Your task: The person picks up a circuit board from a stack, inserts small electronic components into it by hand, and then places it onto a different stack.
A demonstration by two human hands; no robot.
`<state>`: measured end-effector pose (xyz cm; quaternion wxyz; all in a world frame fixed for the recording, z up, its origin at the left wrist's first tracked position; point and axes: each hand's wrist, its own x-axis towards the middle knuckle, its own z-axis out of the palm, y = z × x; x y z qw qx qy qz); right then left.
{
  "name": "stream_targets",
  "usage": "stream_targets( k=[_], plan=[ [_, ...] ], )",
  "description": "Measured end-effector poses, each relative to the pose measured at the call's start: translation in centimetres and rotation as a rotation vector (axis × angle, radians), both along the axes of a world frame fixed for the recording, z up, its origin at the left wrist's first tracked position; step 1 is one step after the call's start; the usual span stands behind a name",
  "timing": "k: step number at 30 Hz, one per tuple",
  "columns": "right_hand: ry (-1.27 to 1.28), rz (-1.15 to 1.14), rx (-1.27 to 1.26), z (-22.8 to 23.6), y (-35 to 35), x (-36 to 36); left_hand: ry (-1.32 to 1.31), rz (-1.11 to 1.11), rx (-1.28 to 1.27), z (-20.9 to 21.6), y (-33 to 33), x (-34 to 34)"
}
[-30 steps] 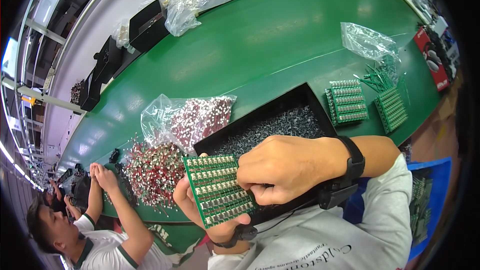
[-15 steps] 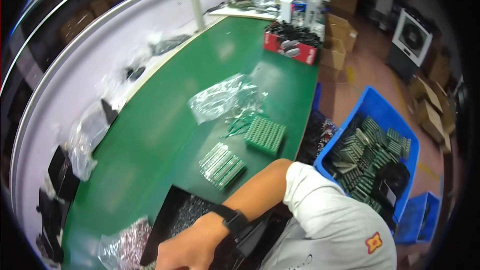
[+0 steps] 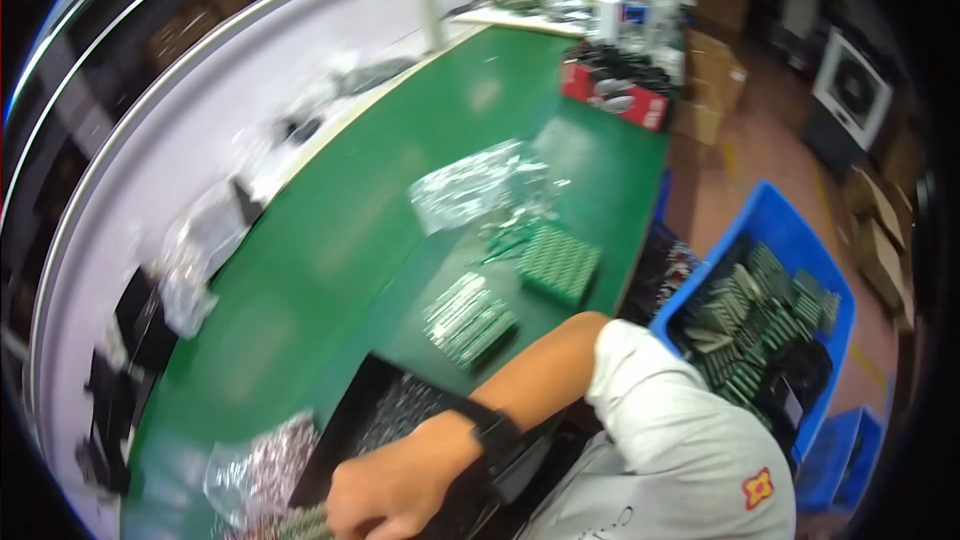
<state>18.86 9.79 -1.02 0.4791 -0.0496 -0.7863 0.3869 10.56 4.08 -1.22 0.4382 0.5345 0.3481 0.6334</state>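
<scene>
My right hand [image 3: 400,480] reaches in from the right, a black watch [image 3: 497,437] on its wrist. Its fingers are curled and partly cut off by the lower edge. Beside the knuckles lies a greenish ridged piece, like stacked circuit-board strips [image 3: 305,522]; whether the fingers grip it is hidden. Under the wrist is a black tray [image 3: 345,410] holding many small dark parts [image 3: 405,408]. A clear bag of small pinkish parts [image 3: 280,460] lies left of the tray. My left hand is out of view.
On the green bench [image 3: 300,290] are a block of silvery-green board strips [image 3: 468,320], a green studded block [image 3: 560,262] and a clear plastic bag [image 3: 480,185]. A blue bin [image 3: 850,315] of boards stands right. A red box [image 3: 612,100] sits at the far end.
The whole view has shifted, so the bench things appear farther right and slightly higher. More of the greenish strips shows beside my right hand, which stays near the tray.
</scene>
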Motion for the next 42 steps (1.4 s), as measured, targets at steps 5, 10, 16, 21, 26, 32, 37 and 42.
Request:
stream_targets(
  k=[5, 10, 16, 21, 26, 32, 37, 42],
  plan=[
    [-0.186, -0.006, -0.006, 1.5, 0.3, 3.2, 0.158, 0.179, 0.04, -2.1, -0.8, -7.7],
    [-0.322, -0.037, -0.006, 3.8, 0.3, 0.9, 0.153, -0.02, 0.257, -1.1, -0.6, -10.5],
    [-0.471, -0.248, -0.019, 3.6, -0.7, 0.7, 0.135, -0.058, 0.171, -2.0, -1.0, -11.2],
    [-0.356, -0.258, -0.025, 4.0, -1.2, -0.3, 0.208, -0.063, 0.181, -1.9, -1.4, -11.2],
    [-0.318, -0.163, 0.034, 3.7, -0.6, 0.4, 0.209, -0.065, 0.195, -1.8, -1.1, -11.0],
    [-0.416, -0.241, -0.02, 3.8, -0.7, 0.4, 0.131, -0.042, 0.198, -2.0, -0.8, -11.0],
    [-0.384, -0.189, -0.036, 4.4, -0.5, 0.0, 0.239, -0.031, 0.224, -1.8, -0.7, -11.2],
    [-0.3, -0.194, 0.058, 3.8, -0.5, 0.2, 0.313, -0.032, 0.239, -1.4, -0.7, -11.2]
  ],
)
